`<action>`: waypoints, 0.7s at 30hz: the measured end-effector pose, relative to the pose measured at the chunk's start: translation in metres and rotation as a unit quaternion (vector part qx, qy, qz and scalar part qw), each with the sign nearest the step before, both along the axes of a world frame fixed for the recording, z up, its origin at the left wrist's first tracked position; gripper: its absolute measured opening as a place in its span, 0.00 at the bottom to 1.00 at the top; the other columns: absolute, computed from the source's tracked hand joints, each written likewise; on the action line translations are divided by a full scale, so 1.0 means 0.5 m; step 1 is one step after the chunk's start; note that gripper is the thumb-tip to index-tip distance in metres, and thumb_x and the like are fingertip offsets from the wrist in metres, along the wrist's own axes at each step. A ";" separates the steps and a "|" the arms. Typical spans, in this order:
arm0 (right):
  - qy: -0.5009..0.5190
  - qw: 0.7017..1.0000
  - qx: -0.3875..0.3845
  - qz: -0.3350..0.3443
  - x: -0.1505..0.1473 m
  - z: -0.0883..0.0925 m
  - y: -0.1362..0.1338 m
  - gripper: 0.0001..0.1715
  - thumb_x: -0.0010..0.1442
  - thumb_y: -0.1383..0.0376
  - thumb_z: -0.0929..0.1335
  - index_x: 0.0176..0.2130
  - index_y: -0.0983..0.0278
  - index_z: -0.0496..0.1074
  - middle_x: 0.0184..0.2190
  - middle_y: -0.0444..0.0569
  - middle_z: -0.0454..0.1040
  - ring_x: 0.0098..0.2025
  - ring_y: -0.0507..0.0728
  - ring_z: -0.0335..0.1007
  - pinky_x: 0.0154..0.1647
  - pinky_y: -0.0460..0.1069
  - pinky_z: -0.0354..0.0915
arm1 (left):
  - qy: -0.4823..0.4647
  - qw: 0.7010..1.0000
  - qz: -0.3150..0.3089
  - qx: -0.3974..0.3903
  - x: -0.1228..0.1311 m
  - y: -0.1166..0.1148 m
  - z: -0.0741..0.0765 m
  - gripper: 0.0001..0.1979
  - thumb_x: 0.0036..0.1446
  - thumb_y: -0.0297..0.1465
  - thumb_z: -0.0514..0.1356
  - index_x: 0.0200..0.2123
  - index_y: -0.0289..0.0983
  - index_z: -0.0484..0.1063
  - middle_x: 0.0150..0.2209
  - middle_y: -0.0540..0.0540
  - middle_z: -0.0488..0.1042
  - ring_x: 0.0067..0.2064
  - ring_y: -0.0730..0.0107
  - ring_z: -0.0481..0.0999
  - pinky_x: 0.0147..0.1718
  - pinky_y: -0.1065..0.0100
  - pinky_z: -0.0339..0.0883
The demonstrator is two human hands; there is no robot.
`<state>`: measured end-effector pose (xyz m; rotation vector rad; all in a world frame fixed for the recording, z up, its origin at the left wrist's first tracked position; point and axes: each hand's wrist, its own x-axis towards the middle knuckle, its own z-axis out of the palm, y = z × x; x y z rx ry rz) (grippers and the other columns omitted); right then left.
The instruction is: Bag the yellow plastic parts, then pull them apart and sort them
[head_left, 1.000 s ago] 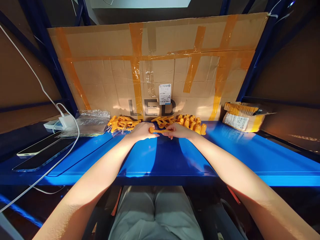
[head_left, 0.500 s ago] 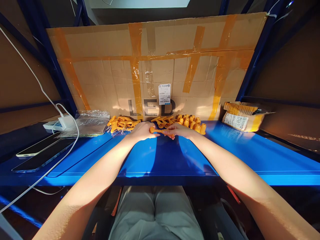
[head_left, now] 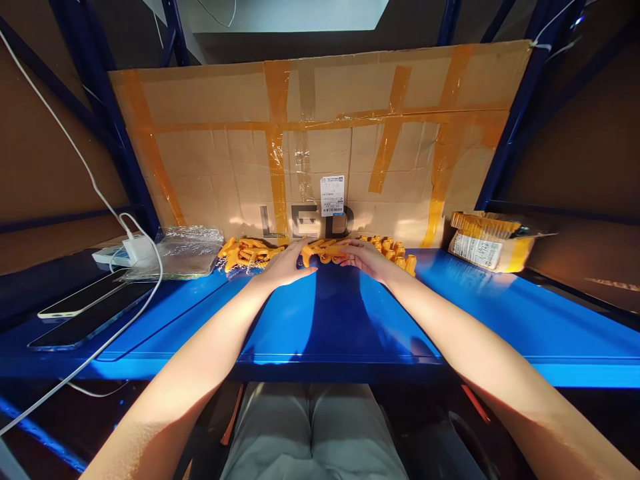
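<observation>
My left hand (head_left: 287, 265) is at the back of the blue shelf, with its thumb stretched out apart from the fingers. Its fingertips are beside the head of an orange plastic screw-like piece (head_left: 309, 253); whether they touch it is unclear. The fingers of my right hand (head_left: 369, 260) are closed around the other end of that piece, which lies level in front of similar pieces. A heap of orange pieces (head_left: 245, 253) sits left of my left hand. Upright orange cap-like pieces (head_left: 399, 252) stand behind and right of my right hand, which partly hides them.
A cardboard sheet (head_left: 225, 167) with orange tape stands along the back. On the left are clear plastic bags (head_left: 190, 250), two phones (head_left: 95, 317) and a white cable (head_left: 150, 300). A small opened carton (head_left: 485, 247) is at the right, and the blue shelf (head_left: 500, 320) ends at a front edge.
Both hands have moved slightly away from me, carrying the orange screw-like piece back towards the other pieces. My left thumb has parted from its fingers. The view has tipped a little upward.
</observation>
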<state>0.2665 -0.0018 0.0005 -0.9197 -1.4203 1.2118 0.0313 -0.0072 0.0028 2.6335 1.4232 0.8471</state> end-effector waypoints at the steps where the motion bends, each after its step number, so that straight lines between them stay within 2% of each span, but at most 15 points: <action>1: 0.000 1.000 0.012 -0.027 -0.003 0.003 0.005 0.11 0.52 0.64 0.74 0.36 0.64 0.73 0.31 0.49 0.78 0.32 0.54 0.76 0.36 0.49 0.73 | -0.008 1.000 0.003 0.001 0.000 0.000 0.000 0.36 0.57 0.45 0.60 0.66 0.42 0.58 0.64 0.40 0.64 0.51 0.57 0.76 0.47 0.62 0.70; 3: -0.013 0.995 0.042 -0.085 -0.009 0.010 0.018 0.14 0.51 0.62 0.75 0.38 0.63 0.72 0.33 0.50 0.77 0.35 0.57 0.77 0.36 0.50 0.74 | -0.013 1.000 0.015 -0.001 -0.001 0.005 0.000 0.34 0.59 0.43 0.58 0.66 0.41 0.58 0.62 0.39 0.67 0.48 0.58 0.77 0.44 0.61 0.70; 4: -0.027 0.991 0.057 -0.114 -0.013 0.014 0.026 0.15 0.51 0.62 0.75 0.39 0.62 0.72 0.34 0.50 0.77 0.36 0.57 0.77 0.37 0.51 0.74 | -0.004 1.000 0.023 -0.009 -0.002 0.009 -0.001 0.31 0.60 0.42 0.58 0.64 0.39 0.61 0.58 0.39 0.71 0.47 0.57 0.77 0.43 0.61 0.71; 8: -0.160 0.954 0.144 -0.209 -0.034 0.023 0.064 0.17 0.53 0.62 0.71 0.43 0.63 0.72 0.36 0.48 0.76 0.38 0.56 0.75 0.40 0.51 0.72 | 0.069 0.995 0.036 -0.059 -0.009 0.028 -0.005 0.20 0.61 0.41 0.55 0.48 0.35 0.76 0.47 0.39 0.79 0.46 0.54 0.78 0.41 0.61 0.71; 12: -0.354 0.874 0.261 -0.209 -0.078 0.023 0.093 0.18 0.54 0.69 0.68 0.46 0.65 0.72 0.40 0.49 0.77 0.43 0.58 0.73 0.45 0.53 0.69 | 0.117 0.992 0.019 -0.051 -0.016 0.041 -0.015 0.19 0.58 0.40 0.57 0.45 0.35 0.78 0.49 0.37 0.78 0.53 0.51 0.76 0.48 0.60 0.70; 16: -0.527 0.775 0.304 -0.172 -0.136 0.008 0.099 0.20 0.58 0.75 0.64 0.51 0.69 0.71 0.51 0.57 0.75 0.51 0.61 0.71 0.52 0.53 0.66 | 0.136 0.989 0.005 -0.056 -0.017 0.046 -0.023 0.18 0.57 0.39 0.58 0.45 0.35 0.79 0.50 0.36 0.78 0.54 0.50 0.75 0.51 0.58 0.69; 19: -0.638 0.685 0.326 -0.132 -0.163 -0.010 0.096 0.21 0.62 0.76 0.61 0.52 0.70 0.72 0.53 0.61 0.73 0.54 0.64 0.69 0.54 0.55 0.64 | 0.131 0.988 -0.023 -0.074 -0.014 0.047 -0.027 0.16 0.56 0.37 0.58 0.43 0.36 0.80 0.48 0.38 0.79 0.51 0.52 0.77 0.51 0.59 0.69; 21: -0.676 0.654 0.317 -0.122 -0.168 -0.023 0.097 0.23 0.63 0.76 0.59 0.53 0.69 0.72 0.55 0.62 0.72 0.56 0.66 0.68 0.55 0.56 0.63 | 0.124 0.988 -0.036 -0.087 -0.012 0.046 -0.028 0.16 0.55 0.36 0.58 0.43 0.36 0.80 0.47 0.39 0.80 0.49 0.54 0.77 0.49 0.60 0.70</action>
